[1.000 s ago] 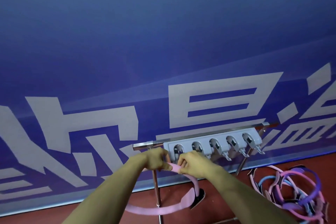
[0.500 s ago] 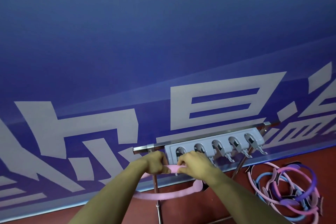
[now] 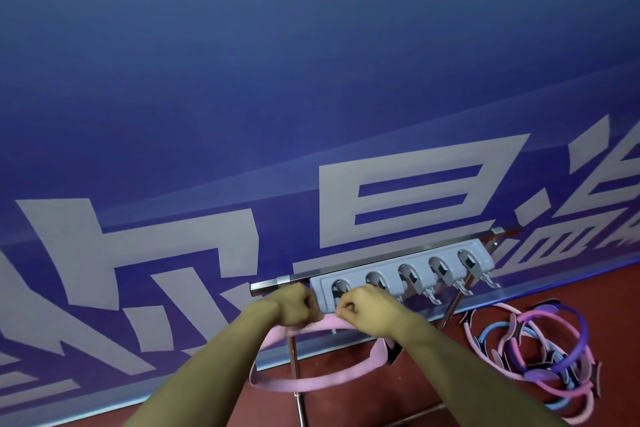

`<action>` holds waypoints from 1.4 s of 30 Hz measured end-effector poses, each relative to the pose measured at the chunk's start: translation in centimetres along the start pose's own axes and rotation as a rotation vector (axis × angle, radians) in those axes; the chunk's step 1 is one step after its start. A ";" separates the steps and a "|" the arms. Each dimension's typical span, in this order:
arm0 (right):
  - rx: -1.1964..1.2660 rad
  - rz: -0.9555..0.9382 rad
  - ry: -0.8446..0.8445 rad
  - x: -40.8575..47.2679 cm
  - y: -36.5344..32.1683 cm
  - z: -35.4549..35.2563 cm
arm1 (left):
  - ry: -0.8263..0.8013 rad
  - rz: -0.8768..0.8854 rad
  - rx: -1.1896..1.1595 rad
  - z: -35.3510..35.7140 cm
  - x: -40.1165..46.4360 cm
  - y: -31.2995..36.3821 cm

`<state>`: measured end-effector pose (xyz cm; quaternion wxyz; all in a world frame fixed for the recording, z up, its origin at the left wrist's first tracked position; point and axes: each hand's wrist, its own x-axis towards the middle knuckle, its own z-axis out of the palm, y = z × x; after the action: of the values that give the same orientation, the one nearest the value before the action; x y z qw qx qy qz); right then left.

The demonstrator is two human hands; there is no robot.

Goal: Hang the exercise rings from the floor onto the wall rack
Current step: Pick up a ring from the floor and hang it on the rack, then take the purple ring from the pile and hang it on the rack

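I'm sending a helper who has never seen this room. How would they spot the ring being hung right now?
Find the grey wall rack on the blue wall. At its left end, the left hand and right hand grip a pale pink ring. It alone is off the floor; the pile of rings lies to the right.
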<state>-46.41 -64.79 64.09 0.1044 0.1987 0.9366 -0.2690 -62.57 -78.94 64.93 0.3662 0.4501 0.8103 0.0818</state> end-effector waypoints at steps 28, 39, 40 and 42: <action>0.556 0.408 0.934 -20.7 6.6 -7.7 | -0.060 0.719 -0.538 2.1 2.3 23.3; 0.554 0.512 1.183 -37.4 15.3 -9.2 | -0.150 0.901 -0.426 10.0 0.9 39.8; 0.559 0.504 1.191 -39.0 16.5 -9.2 | -0.159 0.901 -0.411 11.1 0.5 41.3; 0.567 0.499 1.210 -42.2 19.1 -9.3 | -0.169 0.905 -0.397 13.3 -0.2 44.5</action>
<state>-1.13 -58.25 75.73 -0.4311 0.5409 0.6509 -0.3129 -23.79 -55.85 76.08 0.4372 0.6830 0.4702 0.3483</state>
